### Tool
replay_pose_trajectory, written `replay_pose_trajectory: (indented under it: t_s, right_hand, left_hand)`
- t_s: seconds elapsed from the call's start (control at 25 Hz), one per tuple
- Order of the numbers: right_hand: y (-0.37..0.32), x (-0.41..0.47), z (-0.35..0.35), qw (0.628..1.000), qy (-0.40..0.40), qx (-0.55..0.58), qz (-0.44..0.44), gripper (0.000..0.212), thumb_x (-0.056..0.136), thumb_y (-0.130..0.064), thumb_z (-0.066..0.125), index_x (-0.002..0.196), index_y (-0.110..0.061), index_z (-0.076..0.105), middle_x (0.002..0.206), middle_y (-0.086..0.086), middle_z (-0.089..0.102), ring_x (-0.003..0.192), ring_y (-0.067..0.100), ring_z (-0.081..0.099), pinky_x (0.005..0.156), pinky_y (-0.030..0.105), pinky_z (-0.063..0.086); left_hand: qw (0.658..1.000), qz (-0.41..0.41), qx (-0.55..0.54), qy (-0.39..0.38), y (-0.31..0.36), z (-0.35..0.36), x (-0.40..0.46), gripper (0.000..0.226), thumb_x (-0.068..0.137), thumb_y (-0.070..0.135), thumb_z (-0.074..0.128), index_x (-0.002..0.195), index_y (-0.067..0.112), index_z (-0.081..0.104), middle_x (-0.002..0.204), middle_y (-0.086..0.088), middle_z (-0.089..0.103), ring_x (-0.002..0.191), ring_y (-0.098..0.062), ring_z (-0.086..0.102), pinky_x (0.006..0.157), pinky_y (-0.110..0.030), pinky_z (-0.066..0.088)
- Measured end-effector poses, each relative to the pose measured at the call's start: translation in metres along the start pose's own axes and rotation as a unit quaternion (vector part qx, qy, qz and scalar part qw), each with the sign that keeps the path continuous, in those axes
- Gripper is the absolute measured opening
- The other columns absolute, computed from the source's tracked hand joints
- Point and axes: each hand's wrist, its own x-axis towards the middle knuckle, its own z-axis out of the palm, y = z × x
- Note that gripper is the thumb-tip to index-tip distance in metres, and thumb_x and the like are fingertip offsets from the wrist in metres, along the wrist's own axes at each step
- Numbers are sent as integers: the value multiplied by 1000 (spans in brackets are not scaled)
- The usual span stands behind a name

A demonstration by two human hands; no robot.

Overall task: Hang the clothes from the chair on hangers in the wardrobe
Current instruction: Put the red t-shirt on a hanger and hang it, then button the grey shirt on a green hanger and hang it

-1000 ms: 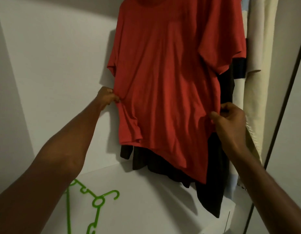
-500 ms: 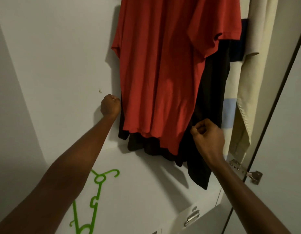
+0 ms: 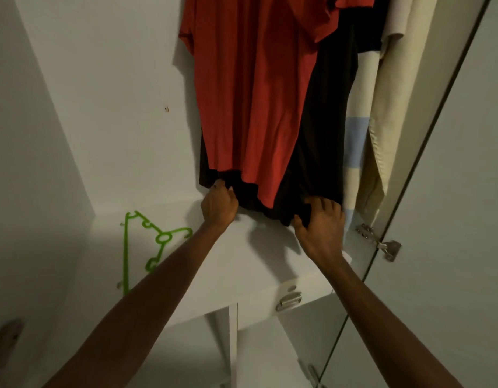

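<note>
step: I'm straightening garments already on the rail; I judge the hanging itself is done for these and this is tidy-up of the hem.
left hand (image 3: 218, 204): fingers curled, pinching the left bottom corner of the black garment (image 3: 323, 135).
right hand (image 3: 320, 221): fingers bunched into the black hem at its right corner, thumb under the cloth; clamped on fabric.
black garment: hangs between my two grips and runs up from them, its hem taut across.
red t-shirt (image 3: 250, 93): hangs in front of the black one, hem just above and between my hands; neither hand holds it.
cream garment (image 3: 393, 107): hangs to the right of my right hand, close beside; a pale blue-and-white cloth (image 3: 354, 141) lies between it and the black one.
green hanger (image 3: 155, 242): lies flat on the white shelf (image 3: 242, 261), left of and below my left hand, apart from it.
next move: probably a light downward tug, let go, then fetch the spare hanger for another piece; chair not in view.
edges: shelf front edge runs under my wrists; door hinge (image 3: 382, 245) just right of my right wrist, could snag.
open room: bare wardrobe wall left of my left grip; right side crowded.
</note>
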Motion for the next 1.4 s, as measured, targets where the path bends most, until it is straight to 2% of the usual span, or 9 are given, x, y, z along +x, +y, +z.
replay_pose_trajectory:
  t_s: [0.12, 0.24, 0.44, 0.68, 0.8, 0.92, 1.0, 1.2, 1.4]
  right_hand:
    - [35, -40, -8, 1000, -10, -22, -17, 45, 85, -34, 68, 121, -7, 63, 124, 18, 62, 118, 41, 54, 94, 49, 42]
    - [68, -85, -21, 997, -67, -27, 5, 47, 84, -32, 70, 123, -7, 61, 124, 17, 62, 116, 40, 54, 95, 48, 40]
    - [118, -147, -48, 989, -143, -14, 34, 60, 84, -37, 72, 135, -10, 56, 137, 14, 57, 127, 36, 48, 102, 48, 39]
    - [188, -247, -78, 977, -154, -55, 133, 65, 88, -38, 73, 143, -11, 51, 150, 17, 48, 137, 36, 43, 111, 49, 35]
    - [214, -300, -98, 969, -157, -76, 177, 68, 88, -47, 70, 143, -12, 51, 151, 16, 47, 139, 36, 42, 111, 49, 34]
    - [237, -354, -121, 956, -167, -115, 213, 69, 89, -53, 65, 143, -14, 49, 153, 14, 45, 142, 35, 38, 113, 49, 31]
    - [248, -384, -135, 947, -173, -132, 236, 70, 90, -55, 63, 145, -15, 48, 155, 14, 42, 144, 34, 35, 114, 50, 31]
    - [275, -445, -178, 921, -155, -170, 313, 73, 92, -61, 60, 149, -17, 46, 157, 16, 40, 144, 35, 35, 113, 51, 32]
    - [325, -497, -216, 894, -152, -194, 374, 74, 94, -60, 57, 150, -15, 44, 158, 17, 39, 145, 35, 34, 113, 51, 32]
  left_hand:
    - [997, 40, 69, -8, 6, 19, -67, 35, 99, 24, 55, 130, 7, 53, 120, -20, 64, 113, -39, 60, 86, -48, 50]
    - [980, 112, 160, -29, 17, 38, -133, 47, 98, 27, 58, 139, 8, 50, 138, -18, 54, 133, -36, 44, 100, -47, 44]
    - [982, 137, 108, -74, 53, 64, -226, 48, 95, 28, 62, 139, 12, 51, 142, -14, 51, 131, -33, 45, 104, -45, 39]
    - [969, 198, 28, -147, 113, 95, -325, 52, 95, 22, 62, 143, 14, 44, 149, -12, 43, 135, -30, 41, 108, -44, 39]
    - [952, 240, 36, -185, 120, 108, -371, 56, 93, 23, 63, 144, 13, 43, 148, -12, 44, 135, -30, 41, 108, -46, 39]
    - [931, 270, 82, -231, 132, 122, -427, 67, 86, 21, 65, 149, 12, 41, 151, -14, 43, 142, -33, 36, 112, -54, 29]
    - [912, 298, 72, -273, 138, 130, -464, 69, 85, 19, 65, 149, 10, 40, 153, -17, 40, 144, -35, 34, 115, -55, 28]
    - [865, 360, 30, -349, 158, 148, -538, 62, 89, 15, 60, 147, 9, 42, 150, -16, 43, 139, -33, 40, 110, -45, 36]
    - [826, 404, 8, -392, 198, 170, -598, 60, 92, 17, 59, 149, 11, 39, 152, -16, 39, 138, -31, 41, 110, -43, 37]
